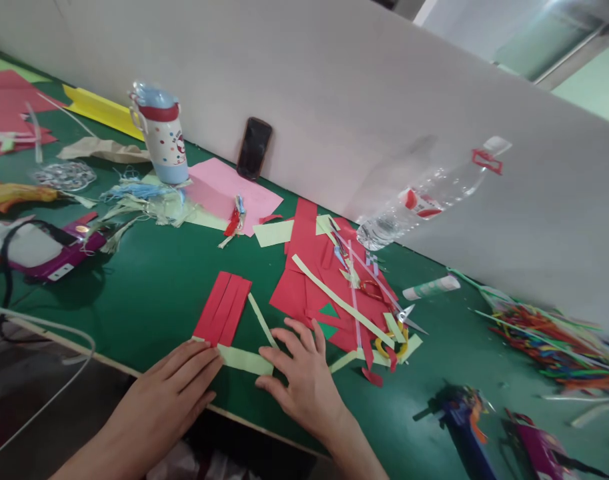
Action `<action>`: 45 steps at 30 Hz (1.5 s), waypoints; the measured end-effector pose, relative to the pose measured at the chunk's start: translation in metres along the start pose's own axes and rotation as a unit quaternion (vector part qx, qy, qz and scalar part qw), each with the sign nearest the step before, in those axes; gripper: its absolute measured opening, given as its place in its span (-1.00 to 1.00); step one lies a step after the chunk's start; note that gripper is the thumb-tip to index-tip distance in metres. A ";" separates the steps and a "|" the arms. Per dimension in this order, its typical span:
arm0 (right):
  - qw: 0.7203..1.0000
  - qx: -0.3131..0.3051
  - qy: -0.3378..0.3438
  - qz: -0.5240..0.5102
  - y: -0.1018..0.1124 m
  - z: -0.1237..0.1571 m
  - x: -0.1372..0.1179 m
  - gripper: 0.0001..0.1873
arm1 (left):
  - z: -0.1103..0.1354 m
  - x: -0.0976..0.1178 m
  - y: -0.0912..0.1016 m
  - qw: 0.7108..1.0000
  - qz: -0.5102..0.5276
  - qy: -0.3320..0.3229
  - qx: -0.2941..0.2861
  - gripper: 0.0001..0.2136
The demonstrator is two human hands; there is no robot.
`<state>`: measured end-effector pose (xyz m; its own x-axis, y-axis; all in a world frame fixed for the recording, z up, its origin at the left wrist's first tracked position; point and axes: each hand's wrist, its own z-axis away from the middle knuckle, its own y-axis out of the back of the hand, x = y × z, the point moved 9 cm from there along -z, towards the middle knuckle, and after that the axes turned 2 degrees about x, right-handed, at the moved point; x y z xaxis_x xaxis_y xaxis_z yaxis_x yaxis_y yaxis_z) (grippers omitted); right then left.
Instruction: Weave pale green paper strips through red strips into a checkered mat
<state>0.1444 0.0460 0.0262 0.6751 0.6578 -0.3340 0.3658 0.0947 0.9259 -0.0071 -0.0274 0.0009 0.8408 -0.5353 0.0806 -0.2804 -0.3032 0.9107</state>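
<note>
A: Item one?
B: Red strips (223, 308), about three side by side, on the green table (159, 293) near its front edge.
A: Item two?
B: Green strip (245, 361), pale, lying crosswise at the near end of the red strips and touching them.
A: Hands?
B: Left hand (177, 387): flat, palm down, grasping nothing, fingertips at the near end of the red strips where the green strip starts. Right hand (304, 380): fingers spread, palm down on the green strip's other end, just right of the red strips.
A: Elsewhere?
B: Right of the red strips: a red paper pile (314, 273) with scissors (397, 327) on it. Further right, a bottle (424, 200) leans on the wall. Behind the red strips: a phone (254, 148), propped up. A flask (164, 137) stands behind and to the left.
A: Handling note?
B: My judgement: press with flat fingers rather than tips. Hold the green strip square to the red strips and keep the red edges close together, so nothing skews. I can't tell whether there is glue underneath.
</note>
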 end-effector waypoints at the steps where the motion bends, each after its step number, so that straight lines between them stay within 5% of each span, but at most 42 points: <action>1: 1.000 -0.008 0.000 0.002 -0.002 0.000 0.001 -0.68 | 0.000 -0.001 0.000 1.000 0.003 0.003 0.001 -0.70; 13: 1.000 0.030 0.009 -0.005 0.004 -0.007 0.002 -0.85 | -0.001 -0.011 0.002 0.997 0.058 0.040 -0.002 -0.70; 16: 1.000 -0.002 0.004 -0.019 0.002 -0.009 0.001 -0.97 | -0.002 -0.010 0.000 0.998 0.058 0.036 -0.013 -0.70; 19: 0.999 -0.033 -0.012 -0.033 -0.003 -0.008 0.001 -0.80 | -0.002 -0.010 0.000 0.997 0.063 0.037 -0.021 -0.72; 27: 0.997 -0.055 -0.033 -0.044 -0.012 -0.008 0.006 -0.92 | -0.006 -0.015 0.001 0.993 0.089 0.074 -0.022 -0.72; 32: 0.995 -0.065 -0.047 -0.054 -0.011 -0.008 0.006 -0.75 | -0.012 -0.016 0.002 0.992 0.071 0.107 -0.016 -0.75; 40: 0.996 -0.055 -0.041 -0.054 -0.014 -0.010 0.008 -0.95 | -0.021 -0.012 0.002 0.993 0.033 0.113 -0.017 -0.76; 45: 0.998 -0.028 -0.014 -0.056 -0.002 -0.016 0.015 -0.72 | -0.026 -0.010 0.001 0.994 0.021 0.102 -0.023 -0.76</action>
<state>0.1435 0.0677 0.0225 0.6500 0.6196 -0.4401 0.4045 0.2082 0.8905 -0.0033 -0.0019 0.0118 0.9064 -0.3741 0.1960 -0.3003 -0.2445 0.9220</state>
